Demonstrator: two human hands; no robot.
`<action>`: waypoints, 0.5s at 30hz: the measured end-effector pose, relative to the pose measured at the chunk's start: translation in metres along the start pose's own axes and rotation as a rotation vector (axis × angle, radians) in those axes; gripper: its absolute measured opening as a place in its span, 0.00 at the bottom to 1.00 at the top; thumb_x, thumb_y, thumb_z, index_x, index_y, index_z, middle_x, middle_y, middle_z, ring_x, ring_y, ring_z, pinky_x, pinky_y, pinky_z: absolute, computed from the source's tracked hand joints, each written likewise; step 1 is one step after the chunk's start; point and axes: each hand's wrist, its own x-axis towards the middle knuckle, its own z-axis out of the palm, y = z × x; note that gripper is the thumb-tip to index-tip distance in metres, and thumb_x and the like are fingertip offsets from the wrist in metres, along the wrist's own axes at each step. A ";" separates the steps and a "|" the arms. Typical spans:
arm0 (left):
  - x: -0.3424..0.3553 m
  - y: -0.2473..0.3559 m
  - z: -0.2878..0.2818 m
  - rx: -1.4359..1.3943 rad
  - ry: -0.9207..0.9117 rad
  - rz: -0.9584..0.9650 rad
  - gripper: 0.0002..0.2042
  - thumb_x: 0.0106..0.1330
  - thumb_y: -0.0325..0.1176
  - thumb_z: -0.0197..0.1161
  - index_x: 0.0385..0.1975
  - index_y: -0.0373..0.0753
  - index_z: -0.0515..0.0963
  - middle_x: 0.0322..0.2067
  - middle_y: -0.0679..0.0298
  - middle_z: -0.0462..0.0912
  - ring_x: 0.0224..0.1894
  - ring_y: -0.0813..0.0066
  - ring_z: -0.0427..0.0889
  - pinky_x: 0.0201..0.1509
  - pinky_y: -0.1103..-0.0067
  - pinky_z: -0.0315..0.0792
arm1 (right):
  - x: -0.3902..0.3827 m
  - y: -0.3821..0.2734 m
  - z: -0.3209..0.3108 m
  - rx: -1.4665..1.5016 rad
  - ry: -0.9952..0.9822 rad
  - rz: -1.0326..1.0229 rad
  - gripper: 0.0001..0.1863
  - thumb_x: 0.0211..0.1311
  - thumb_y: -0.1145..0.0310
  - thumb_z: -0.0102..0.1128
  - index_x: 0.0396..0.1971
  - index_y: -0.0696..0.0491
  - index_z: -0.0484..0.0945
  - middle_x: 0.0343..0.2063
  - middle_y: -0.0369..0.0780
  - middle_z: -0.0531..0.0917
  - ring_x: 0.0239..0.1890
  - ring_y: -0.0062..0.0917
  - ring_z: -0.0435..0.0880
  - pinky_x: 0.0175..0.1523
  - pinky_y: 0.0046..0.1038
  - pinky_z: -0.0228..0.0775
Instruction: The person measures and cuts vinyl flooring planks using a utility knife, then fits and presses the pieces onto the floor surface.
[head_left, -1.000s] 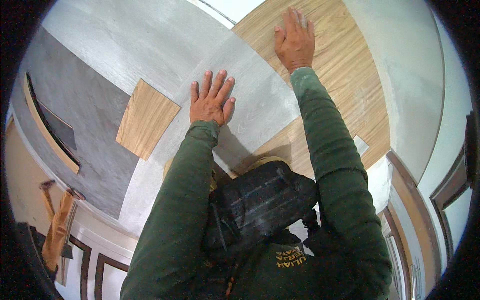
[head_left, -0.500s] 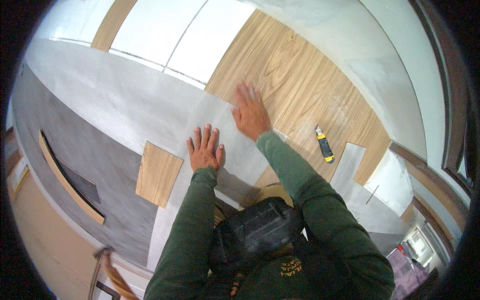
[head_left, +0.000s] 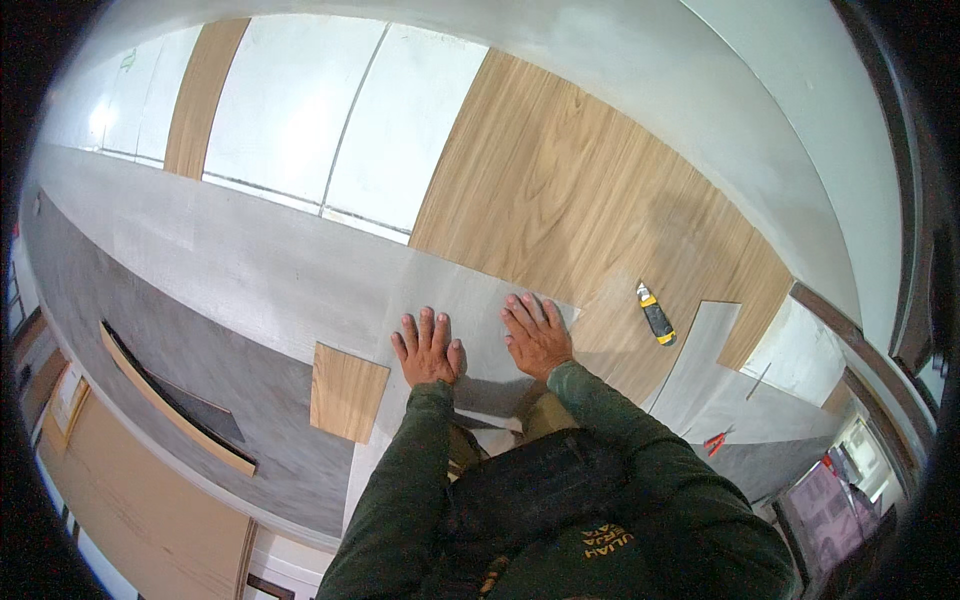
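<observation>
The left hand [head_left: 428, 352] lies spread, empty, on the grey plank [head_left: 478, 325]. The right hand [head_left: 538, 335] does likewise, near the plank's edge.

Left grip [head_left: 428, 350] and right grip [head_left: 537, 338] rest on grey planking [head_left: 475, 290].

The plank floor [head_left: 550, 190] bears a utility knife [head_left: 656, 317].

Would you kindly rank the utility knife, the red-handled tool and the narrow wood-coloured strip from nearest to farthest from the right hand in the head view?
From the right hand:
1. Utility knife: to its right, on the wood-look boards.
2. Red-handled tool: farther off, toward the lower right.
3. Narrow wood-coloured strip: far left, on the dark grey surface.
</observation>
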 end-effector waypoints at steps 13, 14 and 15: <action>-0.001 0.000 -0.003 0.011 -0.007 0.021 0.27 0.67 0.52 0.46 0.66 0.51 0.67 0.71 0.61 0.59 0.74 0.45 0.48 0.73 0.45 0.36 | 0.001 -0.010 -0.004 -0.017 0.020 0.030 0.26 0.58 0.59 0.59 0.57 0.51 0.72 0.66 0.39 0.65 0.70 0.34 0.59 0.72 0.45 0.48; 0.004 0.001 -0.004 0.008 0.011 0.035 0.28 0.66 0.51 0.47 0.67 0.53 0.66 0.71 0.62 0.59 0.74 0.46 0.48 0.73 0.45 0.36 | 0.003 -0.010 -0.006 -0.011 0.050 0.036 0.26 0.59 0.60 0.59 0.58 0.51 0.72 0.67 0.39 0.64 0.70 0.35 0.59 0.72 0.45 0.47; 0.003 0.003 -0.007 -0.017 0.004 0.039 0.29 0.66 0.52 0.47 0.67 0.53 0.65 0.71 0.62 0.58 0.74 0.46 0.47 0.73 0.46 0.35 | 0.001 -0.012 -0.009 0.013 0.038 0.048 0.26 0.60 0.61 0.58 0.58 0.52 0.71 0.67 0.40 0.64 0.70 0.36 0.58 0.72 0.45 0.47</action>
